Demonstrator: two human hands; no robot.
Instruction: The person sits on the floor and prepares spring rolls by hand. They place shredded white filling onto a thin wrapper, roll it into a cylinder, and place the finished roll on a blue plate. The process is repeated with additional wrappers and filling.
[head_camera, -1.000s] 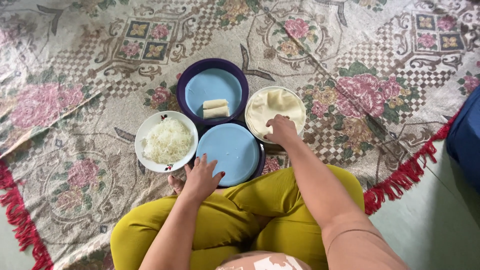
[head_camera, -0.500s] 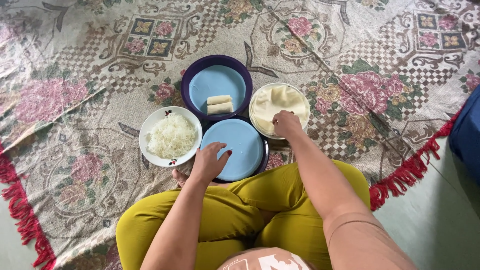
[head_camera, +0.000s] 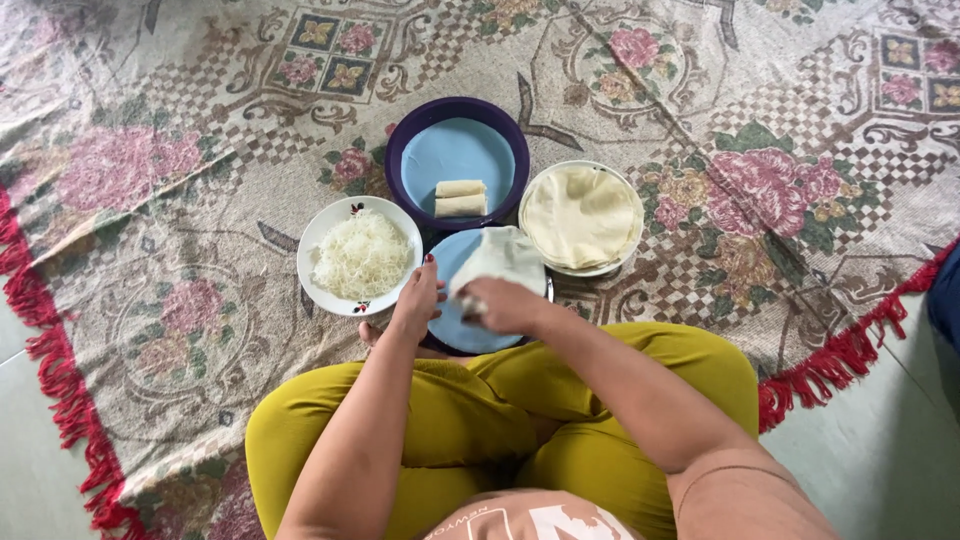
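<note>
Right hand (head_camera: 505, 305) pinches a thin pale round wrapper sheet (head_camera: 497, 259) over the light-blue round plate (head_camera: 462, 325). Left hand (head_camera: 417, 300) loosely open at the plate's 9 o'clock rim; white bowl of shredded noodles (head_camera: 360, 255) at 10 o'clock.

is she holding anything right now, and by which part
The right hand pinches a thin pale wrapper sheet by its near edge, over the blue plate. The left hand holds nothing.

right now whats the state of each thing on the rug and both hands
near blue plate: partly covered by the wrapper
wrapper: single sheet, held over the near blue plate
wrapper stack: flat on its plate
far blue plate: holds two rolls
rolls: wrapped, side by side
noodle bowl: full
right hand: gripping the wrapper
left hand: open, at the near plate's edge
</note>
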